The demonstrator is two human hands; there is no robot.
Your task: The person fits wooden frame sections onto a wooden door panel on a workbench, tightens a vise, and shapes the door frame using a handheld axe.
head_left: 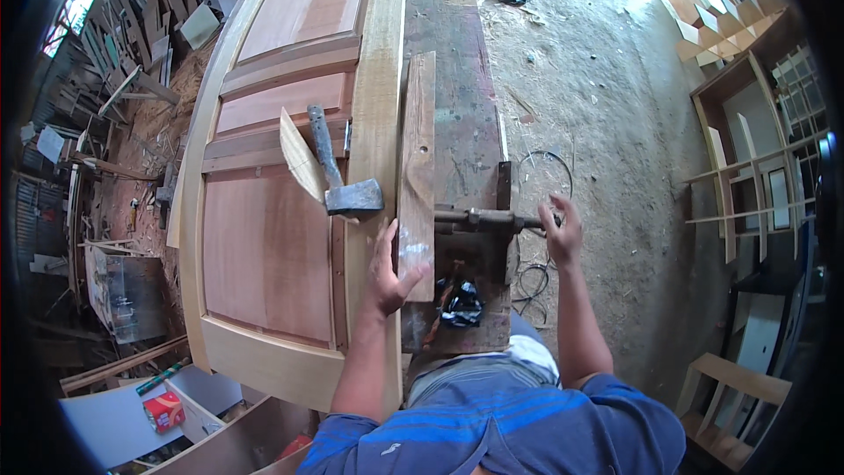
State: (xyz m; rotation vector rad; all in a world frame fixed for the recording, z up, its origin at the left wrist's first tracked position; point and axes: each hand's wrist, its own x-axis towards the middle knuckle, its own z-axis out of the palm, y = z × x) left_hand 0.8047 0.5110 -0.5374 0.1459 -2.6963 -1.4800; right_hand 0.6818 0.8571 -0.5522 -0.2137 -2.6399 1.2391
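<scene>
My left hand (387,277) grips the lower part of a narrow wooden board (421,141), fingers along its left side and thumb across its face. The board stands against the edge of a panelled wooden door (374,53). My right hand (565,233) is curled at the outer end of a metal vise screw (483,218), which runs across the bench to the board. On the door rests an axe-like hatchet (353,197) with a worn handle, beside a pointed wood offcut (301,157). Where the screw meets the board is partly hidden.
A long, stained workbench (453,53) extends away beside the door. A black plastic bag (462,302) lies on its near end. Coiled wire (533,281) is on the dusty floor to the right. Wooden frames (747,141) stand far right; scrap wood (114,62) fills the left.
</scene>
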